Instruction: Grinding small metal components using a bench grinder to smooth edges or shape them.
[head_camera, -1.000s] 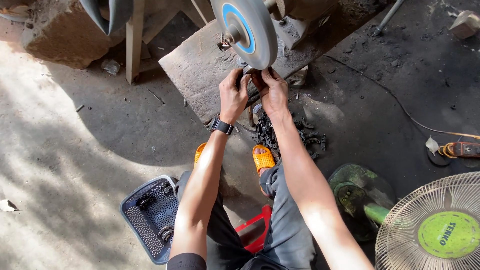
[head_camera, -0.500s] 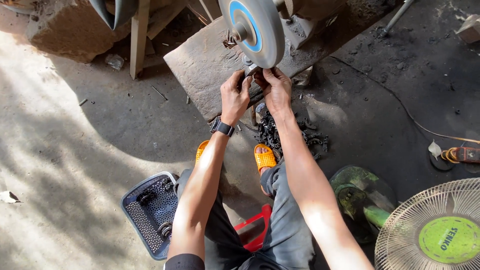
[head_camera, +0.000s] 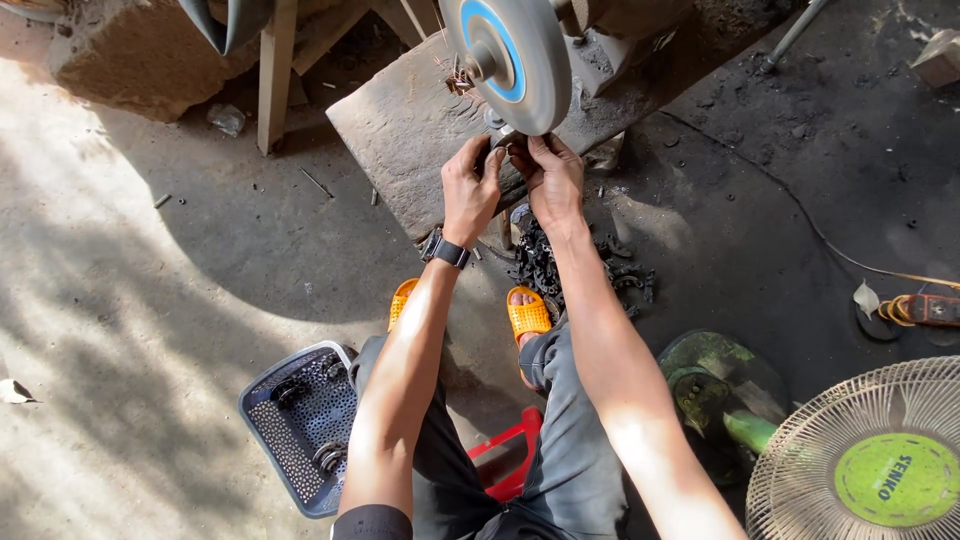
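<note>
- Both hands meet just under the grinding wheel (head_camera: 507, 62), a grey disc with a blue ring around its hub, mounted above a worn wooden block (head_camera: 420, 130)
- The left hand (head_camera: 470, 190) is closed in a pinch, its fingers curled around one end of a small dark metal piece (head_camera: 510, 143); a dark watch sits on that wrist
- The right hand (head_camera: 550, 180) is likewise closed on the other end of the same piece, thumb on top
- The metal piece is held against the lower rim of the wheel; it is mostly hidden by the fingers, so its shape cannot be told
- Judging by this, the grinding of this piece is under way, with the piece at the wheel and not yet set down
- A heap of dark metal parts (head_camera: 575, 268) lies on the floor just beyond the orange sandals, well below the hands
- A grey perforated basket (head_camera: 262, 432) beside the left knee holds only a few dark parts, so most of the pile seems to remain
- A fan (head_camera: 860, 460) with a green hub stands at the lower right, near a green bottle-like object (head_camera: 720, 395)
</note>
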